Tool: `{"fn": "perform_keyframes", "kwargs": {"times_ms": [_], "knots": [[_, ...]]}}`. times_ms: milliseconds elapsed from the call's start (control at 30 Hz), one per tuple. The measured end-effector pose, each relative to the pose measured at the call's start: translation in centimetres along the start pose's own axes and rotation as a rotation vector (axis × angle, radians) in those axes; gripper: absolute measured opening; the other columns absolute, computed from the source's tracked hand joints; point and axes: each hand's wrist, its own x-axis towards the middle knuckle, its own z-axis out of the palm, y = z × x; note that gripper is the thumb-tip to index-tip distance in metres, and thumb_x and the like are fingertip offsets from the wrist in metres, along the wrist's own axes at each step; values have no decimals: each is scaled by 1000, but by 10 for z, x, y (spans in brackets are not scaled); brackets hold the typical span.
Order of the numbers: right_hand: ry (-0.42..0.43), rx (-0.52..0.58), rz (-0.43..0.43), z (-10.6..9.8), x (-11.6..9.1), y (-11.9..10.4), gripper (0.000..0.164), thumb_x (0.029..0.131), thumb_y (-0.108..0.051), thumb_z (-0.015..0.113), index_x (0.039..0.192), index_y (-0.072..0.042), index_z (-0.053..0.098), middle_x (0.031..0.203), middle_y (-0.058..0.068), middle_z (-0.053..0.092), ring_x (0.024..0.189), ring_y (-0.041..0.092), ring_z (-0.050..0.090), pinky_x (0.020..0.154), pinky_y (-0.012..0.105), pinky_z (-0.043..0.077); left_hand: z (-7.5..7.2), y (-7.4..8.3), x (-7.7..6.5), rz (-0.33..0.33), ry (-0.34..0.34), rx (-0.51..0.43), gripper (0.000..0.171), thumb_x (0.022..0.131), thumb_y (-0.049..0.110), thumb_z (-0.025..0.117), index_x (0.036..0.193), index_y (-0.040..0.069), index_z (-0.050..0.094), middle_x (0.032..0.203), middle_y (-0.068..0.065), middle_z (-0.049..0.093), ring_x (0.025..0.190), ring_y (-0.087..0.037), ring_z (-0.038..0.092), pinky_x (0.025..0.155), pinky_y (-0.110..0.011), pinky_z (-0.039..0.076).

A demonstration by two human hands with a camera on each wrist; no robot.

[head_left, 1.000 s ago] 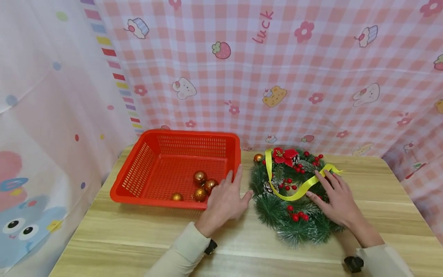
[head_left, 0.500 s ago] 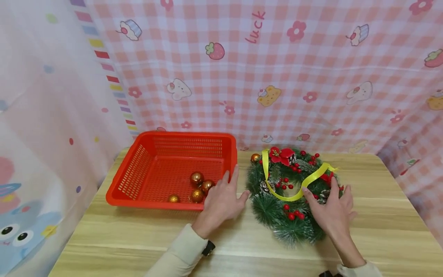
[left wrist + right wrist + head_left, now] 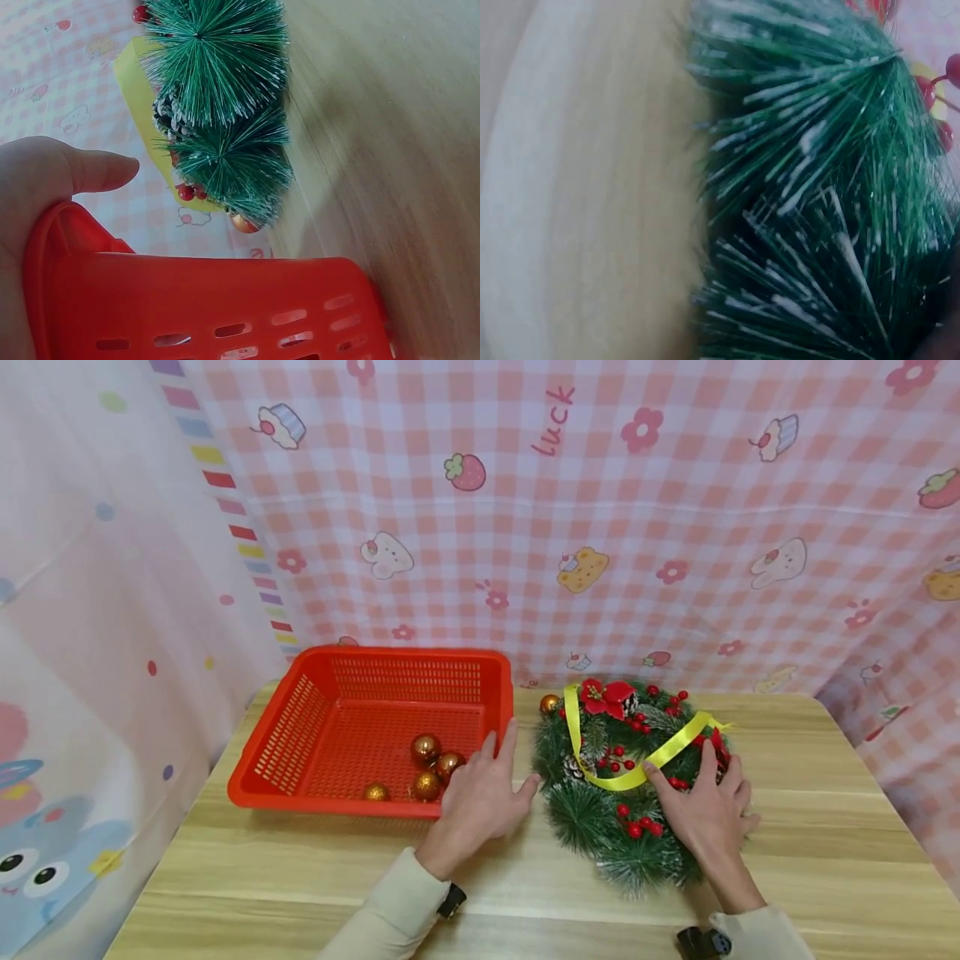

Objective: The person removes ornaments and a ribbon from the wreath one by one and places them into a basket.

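A green Christmas wreath [image 3: 585,814] with red berries, pinecones and red flowers lies on the table. A loop of yellow ribbon [image 3: 675,745] drapes across its ring. My right hand [image 3: 705,806] grips the wreath's right side, thumb at the ribbon over the inner ring and fingers bent around the outer edge. In the right wrist view, frosted needles [image 3: 810,142] fill much of the picture. My left hand [image 3: 482,793] rests over the near right corner of a red plastic basket [image 3: 300,800], fingers on the rim and thumb [image 3: 105,171] held out toward the wreath.
Several shiny gold-brown bauble ornaments [image 3: 425,749] sit in the basket's near right part. Another gold bauble [image 3: 550,703] is at the wreath's back left edge. A pink checked cloth [image 3: 480,552] hangs behind the wooden table [image 3: 300,877].
My right hand has moved from lying over the ribbon to the wreath's right side. The ribbon and wreath have shifted slightly. My left hand stays on the basket; the head view turned a little.
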Motion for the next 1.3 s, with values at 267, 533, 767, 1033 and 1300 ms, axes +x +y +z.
{"fn": "perform_keyframes", "kwargs": {"times_ms": [267, 533, 767, 1033, 1300], "knots": [[10, -9, -140, -4, 11, 12, 104, 88, -72, 52, 160, -13, 6, 160, 30, -2, 142, 59, 5, 96, 86, 7, 0, 1, 0, -6, -10, -2, 82, 97, 53, 52, 161, 25, 8, 157, -20, 33, 126, -42, 53, 41, -26, 40], [-5, 7, -398, -11, 34, 28, 93, 93, -56, 58, 160, -11, 11, 157, 34, 11, 138, 61, 14, 99, 80, 11, -1, -2, 2, 5, -2, -11, 82, 97, 51, 53, 161, 24, 9, 156, -21, 34, 123, -42, 55, 39, -26, 40], [-103, -44, -340, -26, 28, 18, 100, 92, -63, 55, 160, -9, 6, 158, 35, -1, 141, 61, 1, 95, 86, 0, -3, -4, 3, 13, -21, -27, 82, 97, 50, 53, 161, 24, 9, 157, -21, 33, 123, -44, 55, 39, -26, 41], [-176, -67, -72, -21, 9, -14, 119, 81, -82, 51, 159, -12, -5, 157, 32, -20, 139, 64, -9, 92, 88, -1, -5, -7, 10, 14, 3, 18, 82, 96, 50, 54, 161, 22, 12, 155, -19, 38, 121, -40, 57, 56, -34, 52], [-91, -82, -63, -7, 14, -7, 119, 81, -79, 55, 159, -16, -9, 161, 27, -17, 140, 62, 0, 94, 87, 11, -3, -5, 13, 16, -7, 0, 82, 96, 50, 54, 161, 21, 12, 155, -20, 37, 121, -41, 57, 56, -33, 51]]}}
